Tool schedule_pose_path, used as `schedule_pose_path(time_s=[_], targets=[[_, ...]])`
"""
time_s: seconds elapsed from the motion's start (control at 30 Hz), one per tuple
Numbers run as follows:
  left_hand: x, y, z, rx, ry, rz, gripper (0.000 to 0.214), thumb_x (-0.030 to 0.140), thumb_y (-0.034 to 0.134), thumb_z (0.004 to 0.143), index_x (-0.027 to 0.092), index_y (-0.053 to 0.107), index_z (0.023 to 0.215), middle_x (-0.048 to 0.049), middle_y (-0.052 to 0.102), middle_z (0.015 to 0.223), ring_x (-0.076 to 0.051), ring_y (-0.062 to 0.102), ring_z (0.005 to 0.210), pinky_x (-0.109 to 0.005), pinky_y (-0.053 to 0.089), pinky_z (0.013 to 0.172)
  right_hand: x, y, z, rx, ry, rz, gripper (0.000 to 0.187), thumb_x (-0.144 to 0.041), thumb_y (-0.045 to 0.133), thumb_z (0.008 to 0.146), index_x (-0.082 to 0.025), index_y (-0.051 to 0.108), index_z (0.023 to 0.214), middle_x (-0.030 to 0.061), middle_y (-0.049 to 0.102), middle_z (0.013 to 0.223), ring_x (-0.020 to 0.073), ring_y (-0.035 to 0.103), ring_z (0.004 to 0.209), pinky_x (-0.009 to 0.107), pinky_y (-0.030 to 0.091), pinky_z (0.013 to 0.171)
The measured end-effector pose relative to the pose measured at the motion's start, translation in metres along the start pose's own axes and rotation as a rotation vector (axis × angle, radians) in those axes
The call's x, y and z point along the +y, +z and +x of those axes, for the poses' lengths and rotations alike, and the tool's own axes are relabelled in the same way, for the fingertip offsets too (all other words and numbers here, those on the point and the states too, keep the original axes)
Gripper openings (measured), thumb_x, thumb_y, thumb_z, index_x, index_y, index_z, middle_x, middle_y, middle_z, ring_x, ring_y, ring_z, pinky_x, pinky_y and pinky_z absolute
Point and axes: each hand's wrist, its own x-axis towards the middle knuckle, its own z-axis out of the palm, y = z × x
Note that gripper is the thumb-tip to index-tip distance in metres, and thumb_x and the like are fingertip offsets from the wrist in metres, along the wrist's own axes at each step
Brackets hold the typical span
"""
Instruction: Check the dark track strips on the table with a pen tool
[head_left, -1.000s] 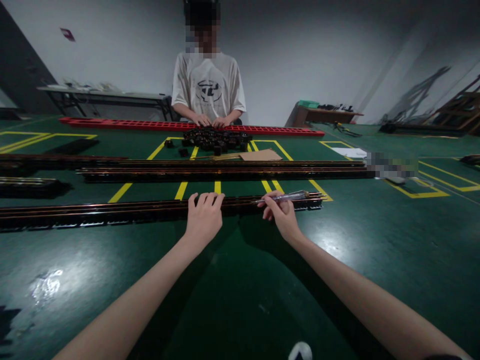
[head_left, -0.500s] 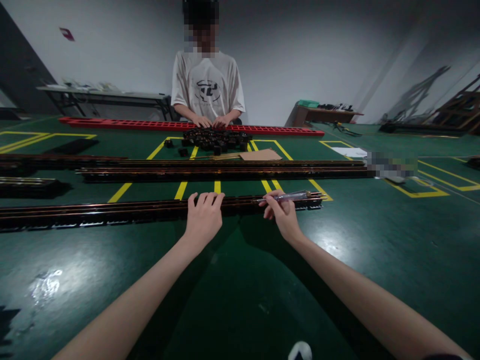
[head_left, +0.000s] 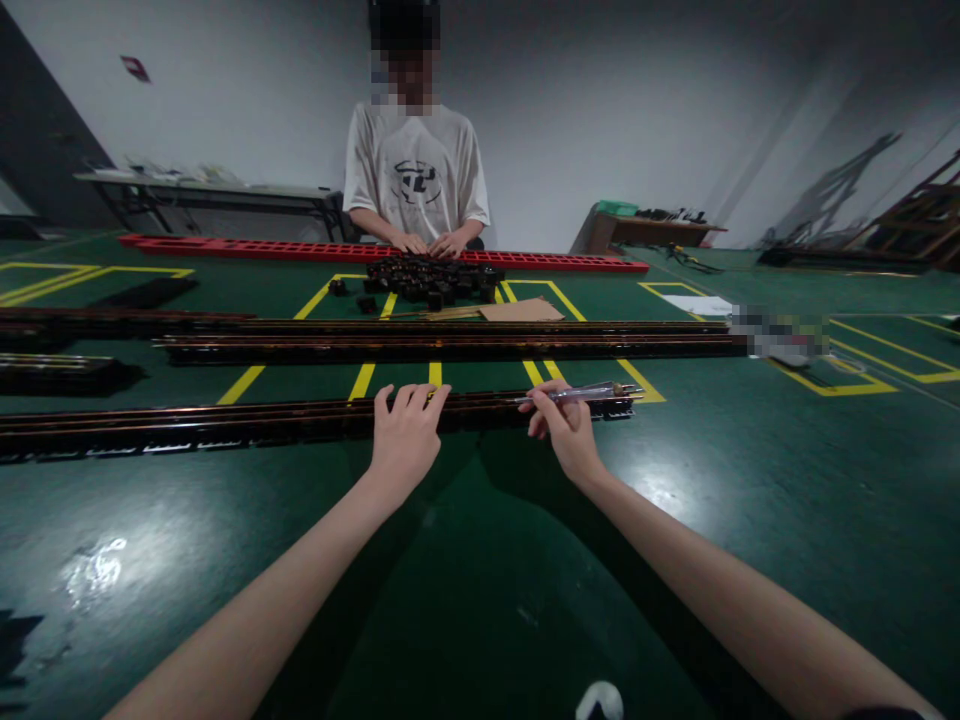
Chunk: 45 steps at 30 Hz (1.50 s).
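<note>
A long black rail (head_left: 225, 428) with copper-coloured rods along it lies across the green table in front of me. My left hand (head_left: 407, 430) is closed over it, the fingers bent across its top and far side. To the right, my right hand (head_left: 564, 425) grips a screwdriver (head_left: 592, 393) with a clear, purplish handle. Its thin shaft points left, and its handle lies over the rail near the right end. The thumb and index finger pinch it while the other fingers curl beneath. Whether the right hand touches the rail is unclear.
Behind lies a second dark rail bundle (head_left: 450, 342), with a cardboard piece (head_left: 521, 310) beyond it. Opposite, a person in a white shirt (head_left: 416, 180) handles a heap of small black parts (head_left: 427, 280) before a long red frame (head_left: 247, 247). Shorter dark bundles (head_left: 60, 375) lie left.
The near rail has slid slightly left, its right end now closer to my right hand. Both my hands stay almost in place, the screwdriver still held.
</note>
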Motion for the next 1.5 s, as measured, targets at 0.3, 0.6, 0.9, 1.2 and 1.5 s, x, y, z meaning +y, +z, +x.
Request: schedule_pose_path(time_s=[0.3,0.6,0.9,1.2,1.5], targets=[[-0.0008,0.0004,-0.0006,0.036,-0.064,-0.009,0.05,-0.001,0.034,0.076,0.019,0.06,0.114,-0.0092,0.065,0.112,-0.027,0.055,0.106,-0.05,0.032,0.096,-0.0005,-0.0007,-0.0003,0.034,-0.005,-0.001,0.016,-0.034,0.053,0.082,-0.019,0.054,0.079,-0.0003,0.064,0.068,0.0073,0.053,0.044,0.02,0.038,0.04],[-0.0077,0.0025,0.0001,0.028,-0.081,-0.067,0.05,-0.003,0.033,0.075,0.018,0.06,0.112,-0.0085,0.066,0.109,-0.024,0.056,0.107,-0.048,0.033,0.098,0.0003,-0.0006,-0.0003,0.028,-0.004,0.024,0.016,-0.035,0.053,0.082,-0.019,0.054,0.08,-0.0004,0.064,0.068,0.0074,0.053,0.044,0.02,0.037,0.041],[-0.0069,-0.0016,0.001,0.002,-0.023,-0.124,0.049,-0.001,0.032,0.078,0.014,0.059,0.116,-0.0099,0.065,0.114,-0.023,0.055,0.111,-0.048,0.032,0.101,0.0013,-0.001,0.0003,-0.03,-0.007,0.032,0.015,-0.034,0.053,0.083,-0.019,0.054,0.08,-0.0003,0.065,0.07,0.0067,0.053,0.045,0.019,0.036,0.041],[-0.0077,0.004,0.0019,-0.051,0.035,-0.126,0.044,0.024,0.038,0.085,0.013,0.052,0.125,-0.0119,0.06,0.122,-0.025,0.052,0.114,-0.049,0.032,0.101,0.004,-0.0005,0.001,-0.033,-0.007,0.047,0.015,-0.034,0.053,0.083,-0.019,0.053,0.08,-0.001,0.064,0.07,0.0067,0.053,0.044,0.019,0.036,0.04],[-0.0071,0.007,0.0025,-0.036,0.034,-0.073,0.043,0.039,0.037,0.09,0.014,0.056,0.118,-0.0116,0.063,0.113,-0.027,0.056,0.103,-0.049,0.036,0.094,0.0041,-0.0013,0.0011,-0.049,-0.013,0.051,0.015,-0.034,0.052,0.083,-0.019,0.053,0.08,-0.0009,0.064,0.071,0.0063,0.053,0.045,0.018,0.036,0.04]])
